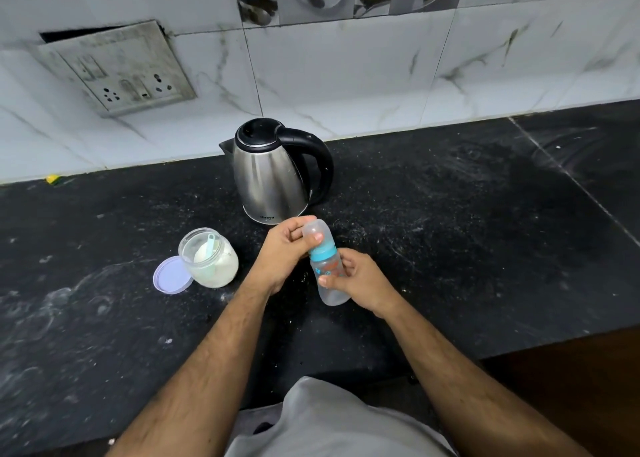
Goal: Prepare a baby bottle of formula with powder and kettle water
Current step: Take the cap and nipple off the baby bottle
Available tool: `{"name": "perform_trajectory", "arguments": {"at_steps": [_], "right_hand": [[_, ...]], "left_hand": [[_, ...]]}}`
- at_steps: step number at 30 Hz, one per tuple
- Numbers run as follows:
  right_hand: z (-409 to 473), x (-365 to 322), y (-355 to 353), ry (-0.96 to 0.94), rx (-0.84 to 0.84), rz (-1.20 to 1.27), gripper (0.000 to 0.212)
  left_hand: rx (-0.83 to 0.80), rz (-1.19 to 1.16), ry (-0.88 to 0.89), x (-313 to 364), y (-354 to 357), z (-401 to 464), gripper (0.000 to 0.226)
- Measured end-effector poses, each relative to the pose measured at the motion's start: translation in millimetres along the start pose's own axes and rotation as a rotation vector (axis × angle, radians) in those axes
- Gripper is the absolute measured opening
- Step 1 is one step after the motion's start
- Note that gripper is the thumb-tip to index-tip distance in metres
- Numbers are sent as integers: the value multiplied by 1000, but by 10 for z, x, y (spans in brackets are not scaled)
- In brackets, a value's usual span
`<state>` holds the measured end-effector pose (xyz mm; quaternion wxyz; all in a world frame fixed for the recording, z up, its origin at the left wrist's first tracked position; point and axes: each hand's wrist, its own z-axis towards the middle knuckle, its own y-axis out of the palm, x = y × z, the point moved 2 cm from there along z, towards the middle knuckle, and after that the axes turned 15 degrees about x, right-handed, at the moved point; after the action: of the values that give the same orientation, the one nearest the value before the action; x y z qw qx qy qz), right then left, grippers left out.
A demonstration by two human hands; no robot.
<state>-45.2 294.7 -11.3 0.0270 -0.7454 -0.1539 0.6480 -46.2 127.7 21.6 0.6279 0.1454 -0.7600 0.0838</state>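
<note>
One flat round lilac lid [171, 275] touching one clear powder jar [209, 258], pale scoop inside. One steel kettle [273, 174] behind, on speckled black counter [450, 231]. Left hand [282, 252] grips clear domed cap [313, 231]; right hand [360, 278] grips one translucent, teal-collared bottle [327, 269], tilted above counter.

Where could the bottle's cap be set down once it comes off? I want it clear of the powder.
Bare counter lies right of the kettle, up to the seam in the slab. Another free patch is left of the purple lid. It is crowded between the powder jar, the kettle and the left hand.
</note>
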Motion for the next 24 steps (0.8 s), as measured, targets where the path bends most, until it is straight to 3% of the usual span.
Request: {"name": "perform_trajectory", "arguments": {"at_steps": [4, 11, 15, 24], "right_hand": [[-11, 84, -80, 32, 20, -54, 39], [22, 211, -281, 51, 258, -107, 43], [61, 230, -406, 36, 357, -128, 48], [11, 231, -507, -39, 359, -211, 53]], "left_hand": [[94, -45, 91, 87, -11, 18, 34], [246, 13, 103, -27, -22, 247, 41], [270, 194, 77, -275, 30, 369, 49], [177, 651, 237, -501, 265, 427, 58]]}}
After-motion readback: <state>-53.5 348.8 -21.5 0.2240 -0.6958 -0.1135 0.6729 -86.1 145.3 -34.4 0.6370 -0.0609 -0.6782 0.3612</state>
